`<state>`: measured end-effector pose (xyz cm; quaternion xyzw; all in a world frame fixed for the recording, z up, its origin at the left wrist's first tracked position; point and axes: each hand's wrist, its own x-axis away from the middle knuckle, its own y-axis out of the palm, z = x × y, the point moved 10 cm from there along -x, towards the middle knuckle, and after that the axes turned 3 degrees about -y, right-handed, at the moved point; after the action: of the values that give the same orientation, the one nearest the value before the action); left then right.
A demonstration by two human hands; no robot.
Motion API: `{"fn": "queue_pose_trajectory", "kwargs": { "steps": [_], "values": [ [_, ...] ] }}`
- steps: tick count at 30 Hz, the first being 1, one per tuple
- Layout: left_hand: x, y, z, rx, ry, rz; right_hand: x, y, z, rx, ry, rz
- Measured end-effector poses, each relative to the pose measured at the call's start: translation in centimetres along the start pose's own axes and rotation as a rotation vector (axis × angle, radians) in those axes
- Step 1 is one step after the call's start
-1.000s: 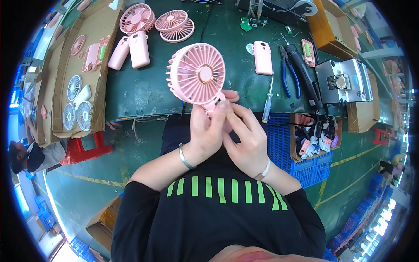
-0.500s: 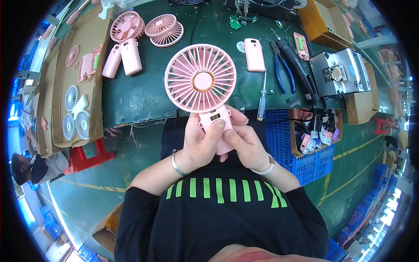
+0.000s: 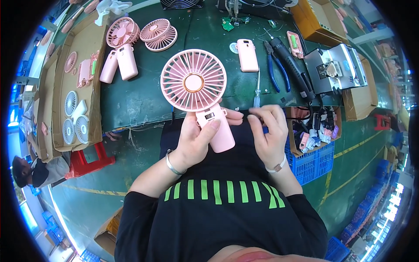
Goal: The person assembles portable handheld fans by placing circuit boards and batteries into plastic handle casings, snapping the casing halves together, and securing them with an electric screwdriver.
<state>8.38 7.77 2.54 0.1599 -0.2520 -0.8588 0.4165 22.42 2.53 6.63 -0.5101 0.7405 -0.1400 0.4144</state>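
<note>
The left hand [image 3: 196, 139] grips a pink fan [image 3: 193, 81] by its handle, thumb near the small dark display, round grille upright and facing the camera. The right hand [image 3: 268, 131] is just beside the handle, fingers pinched at the tip of a screwdriver [image 3: 257, 89] lying on the green bench [image 3: 139, 96]. Further back lie a pink handle [image 3: 247, 55], blue pliers [image 3: 275, 65], 2 loose grilles [image 3: 159, 32] and another fan [image 3: 122, 43]. A blue crate [image 3: 316, 159] stands to the right.

A small dark rectangular display screen [image 3: 209, 116] sits atop the near pink handle; brown cardboard boxes [image 3: 313, 19] stand far right.
</note>
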Motion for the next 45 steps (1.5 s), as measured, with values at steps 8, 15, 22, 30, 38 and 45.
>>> {"fn": "queue_pose_trajectory", "kwargs": {
  "steps": [8,15,22,30,38,45],
  "values": [
    [-0.4,0.7,-1.4,-0.018,-0.045,-0.054,-0.7,-0.8,3.4,0.038,0.131,0.016],
    [0.0,0.4,-1.3,0.132,-0.138,0.016,-3.9,-3.0,4.8,0.019,0.024,0.211],
    [-0.2,0.7,-2.4,0.253,-0.267,0.0,3.1,-2.7,16.5,-2.112,0.875,0.529],
    [-0.1,1.6,-3.2,0.609,-0.307,-0.117,2.6,-1.9,16.7,-2.146,0.993,0.419],
    [0.2,1.6,-2.9,0.445,-0.293,-0.07,-1.4,-15.4,6.7,-0.287,0.104,0.903],
    [0.4,1.7,-4.1,0.399,-0.348,-0.02,-3.7,-19.7,-1.2,0.042,-0.229,0.952]
  ]
}}
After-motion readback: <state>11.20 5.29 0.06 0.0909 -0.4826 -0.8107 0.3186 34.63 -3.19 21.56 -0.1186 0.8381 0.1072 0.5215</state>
